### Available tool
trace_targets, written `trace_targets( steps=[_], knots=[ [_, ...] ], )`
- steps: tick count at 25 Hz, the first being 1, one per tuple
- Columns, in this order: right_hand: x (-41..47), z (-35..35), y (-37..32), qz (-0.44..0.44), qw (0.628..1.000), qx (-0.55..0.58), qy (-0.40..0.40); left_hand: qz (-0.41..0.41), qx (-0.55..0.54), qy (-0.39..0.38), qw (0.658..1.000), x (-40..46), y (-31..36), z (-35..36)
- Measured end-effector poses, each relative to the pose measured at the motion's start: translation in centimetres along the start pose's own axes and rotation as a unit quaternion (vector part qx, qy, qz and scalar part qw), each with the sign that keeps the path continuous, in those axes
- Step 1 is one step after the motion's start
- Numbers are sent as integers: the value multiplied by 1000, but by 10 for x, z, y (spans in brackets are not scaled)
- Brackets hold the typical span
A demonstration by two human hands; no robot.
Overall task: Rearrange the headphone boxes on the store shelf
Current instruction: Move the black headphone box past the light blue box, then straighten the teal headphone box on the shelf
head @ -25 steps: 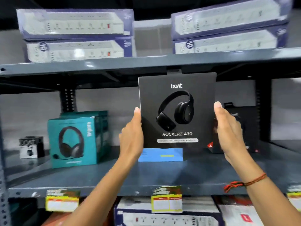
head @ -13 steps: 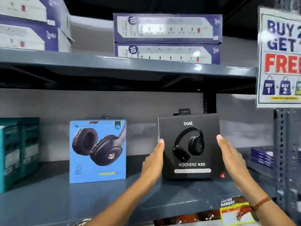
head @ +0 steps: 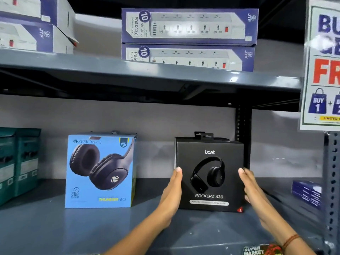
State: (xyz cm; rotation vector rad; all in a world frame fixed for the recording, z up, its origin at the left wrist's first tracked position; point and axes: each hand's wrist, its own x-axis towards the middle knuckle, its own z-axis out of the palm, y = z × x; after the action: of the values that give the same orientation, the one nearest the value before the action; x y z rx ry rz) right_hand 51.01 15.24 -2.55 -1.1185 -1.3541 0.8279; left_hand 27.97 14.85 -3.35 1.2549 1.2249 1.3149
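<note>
A black boAt Rockerz 430 headphone box (head: 209,173) stands upright on the grey metal shelf (head: 92,227), right of centre. My left hand (head: 172,196) presses flat against its left side and my right hand (head: 252,190) against its right side, so both clasp it. Another black box (head: 202,138) stands directly behind it, only its top showing. To the left stands a light-blue Zebronics headphone box (head: 100,172), apart from the black one. Teal headphone boxes (head: 17,162) sit at the far left edge.
The shelf above (head: 147,74) carries stacked blue-and-white power strip boxes (head: 189,26). A "Buy/Free" promo sign (head: 322,67) hangs on the perforated right upright (head: 332,190). Flat blue boxes (head: 306,192) lie at the right. A dark upright (head: 242,137) stands behind the black box.
The black box came down from mid-air and rightwards onto the shelf, in front of another black box. My view shifted right; both hands stay on its sides.
</note>
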Motion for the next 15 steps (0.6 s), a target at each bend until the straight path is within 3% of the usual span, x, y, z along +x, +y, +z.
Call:
trace_targets(
  steps=[3, 6, 8, 11, 15],
  knots=[
    [0, 8, 0, -20, 999, 15, 42, 6, 3, -2, 1000, -14, 10, -5],
    [-10, 29, -12, -137, 968, -21, 210, 68, 15, 53, 996, -39, 25, -24],
    [-24, 65, -38, -226, 941, -22, 253, 135, 27, 82, 987, -56, 38, -53],
    [-56, 153, -84, -312, 926, 46, 209, 239, 22, 147, 959, -79, 61, -128],
    [-102, 292, -126, -330, 937, 117, 9, 357, 38, 313, 879, -105, 80, -268]
  ],
)
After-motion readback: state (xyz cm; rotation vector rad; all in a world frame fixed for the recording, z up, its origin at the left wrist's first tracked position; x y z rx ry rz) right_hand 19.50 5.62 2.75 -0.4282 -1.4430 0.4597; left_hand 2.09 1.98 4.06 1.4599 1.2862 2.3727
